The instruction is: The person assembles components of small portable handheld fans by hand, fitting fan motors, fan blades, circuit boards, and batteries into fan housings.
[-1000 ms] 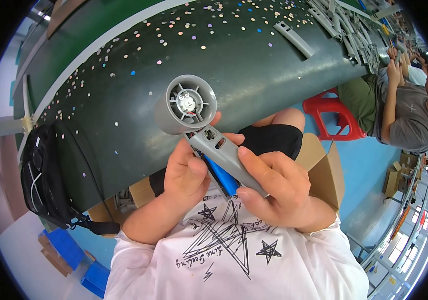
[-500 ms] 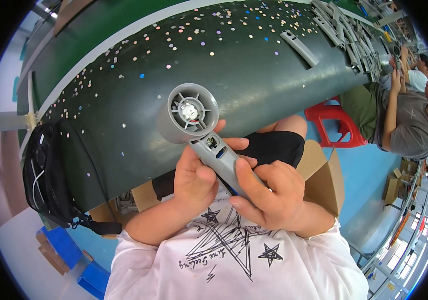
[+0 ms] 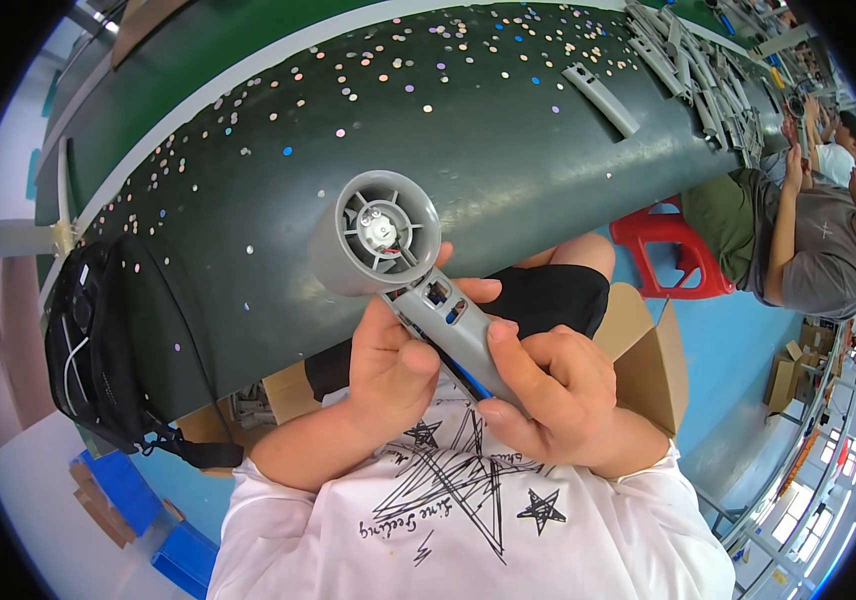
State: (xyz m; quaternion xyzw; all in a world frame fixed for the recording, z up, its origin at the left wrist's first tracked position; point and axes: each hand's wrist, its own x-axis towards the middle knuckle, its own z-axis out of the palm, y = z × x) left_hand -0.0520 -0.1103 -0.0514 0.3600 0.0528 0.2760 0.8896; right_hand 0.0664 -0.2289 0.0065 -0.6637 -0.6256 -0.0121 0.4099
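A grey handheld fan [image 3: 320, 250] is in front of my chest, its round head up and to the left, with white hub and spokes showing inside. My left hand [image 3: 395, 365] is closed around its neck and upper handle, thumb on the near side, fingers behind. My right hand [image 3: 548, 385] pinches the grey handle shell [image 3: 458, 325] lower down between thumb and fingers. The shell stands partly off the handle; a gap along its left edge shows dark and blue parts inside. Small slots in the shell show parts underneath. The handle's lower end is hidden by my right hand.
Many small round coloured discs lie scattered over the dark green table [image 3: 278, 210]. One grey handle part [image 3: 601, 102] lies apart from a heap of grey parts [image 3: 693, 75]. A black bag [image 3: 98, 350] sits at left, a cardboard box [image 3: 648, 355] by my right arm. A co-worker [image 3: 818, 235] sits beyond a red stool [image 3: 673, 250].
The handle shell has shifted down and to the right, following my right hand. Its slots no longer sit where they did, and the gap along its left edge shows more blue inside.
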